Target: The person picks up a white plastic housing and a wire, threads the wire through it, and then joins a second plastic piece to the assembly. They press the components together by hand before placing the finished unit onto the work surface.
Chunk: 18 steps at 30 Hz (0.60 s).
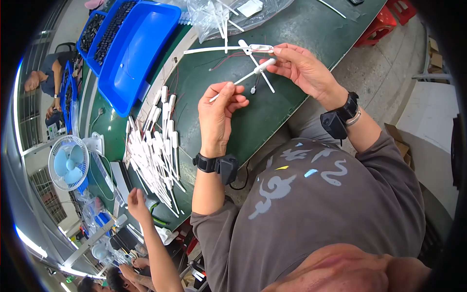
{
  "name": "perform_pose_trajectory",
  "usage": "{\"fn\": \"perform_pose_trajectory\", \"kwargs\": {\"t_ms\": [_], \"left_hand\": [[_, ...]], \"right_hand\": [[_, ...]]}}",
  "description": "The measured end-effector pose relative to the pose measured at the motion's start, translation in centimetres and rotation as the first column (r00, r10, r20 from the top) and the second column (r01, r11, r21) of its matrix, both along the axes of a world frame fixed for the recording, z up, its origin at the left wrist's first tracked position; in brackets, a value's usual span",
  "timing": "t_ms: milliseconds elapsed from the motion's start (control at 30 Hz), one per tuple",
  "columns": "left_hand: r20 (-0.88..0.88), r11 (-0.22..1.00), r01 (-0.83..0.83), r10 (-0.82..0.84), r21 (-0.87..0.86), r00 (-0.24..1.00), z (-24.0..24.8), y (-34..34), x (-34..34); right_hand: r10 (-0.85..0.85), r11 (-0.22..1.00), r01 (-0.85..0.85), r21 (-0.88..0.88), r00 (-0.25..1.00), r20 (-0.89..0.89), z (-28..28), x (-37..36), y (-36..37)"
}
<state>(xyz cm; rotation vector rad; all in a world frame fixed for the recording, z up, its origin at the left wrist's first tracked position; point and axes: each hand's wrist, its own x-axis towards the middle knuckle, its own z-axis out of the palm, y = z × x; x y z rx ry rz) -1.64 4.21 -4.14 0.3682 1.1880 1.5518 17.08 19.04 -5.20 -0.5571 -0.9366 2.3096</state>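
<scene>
Between the thumb and fingers of my left hand (219, 114), closed in a pinch, is the thin shaft of a white plastic stick (247, 78). Its thicker rounded head reaches the fingers of my right hand (306, 70). With thumb and forefinger, that hand pinches the end of a white plastic piece (261, 48) that has a thin red wire. Near both hands, another white stick (259, 68) crosses at a slant, and a long white strip (211, 49) extends left. A small white connector (253, 90) hangs on a short dark wire below.
A large pile of white sticks (155, 151) lies left on the green table (238, 136). Beyond it stand a blue tray (141, 44) and a fan (69, 163). A plastic bag (272, 17) lies at the far side. A co-worker's hand (138, 204) reaches in at lower left.
</scene>
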Motion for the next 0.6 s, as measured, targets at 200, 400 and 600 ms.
{"fn": "perform_pose_trajectory", "kwargs": {"t_ms": [200, 400, 600], "left_hand": [[-0.988, 0.992, 0.013, 0.122, 0.124, 0.095, 0.3, 0.5, 0.0], [-0.879, 0.961, 0.26, 0.204, 0.095, -0.431, 0.3, 1.4, 2.4], [-0.867, 0.979, 0.196, 0.143, 0.053, -0.478, 2.1, -0.4, 2.5]], "right_hand": [[0.016, 0.998, -0.014, -0.059, 0.999, 0.035, -0.1, -0.6, -0.2], [0.025, 0.994, -0.024, -0.111, 1.0, 0.011, -0.2, -1.4, -1.8], [-0.015, 1.0, 0.014, 0.008, 0.987, 0.157, 0.4, -1.2, -1.7]]}}
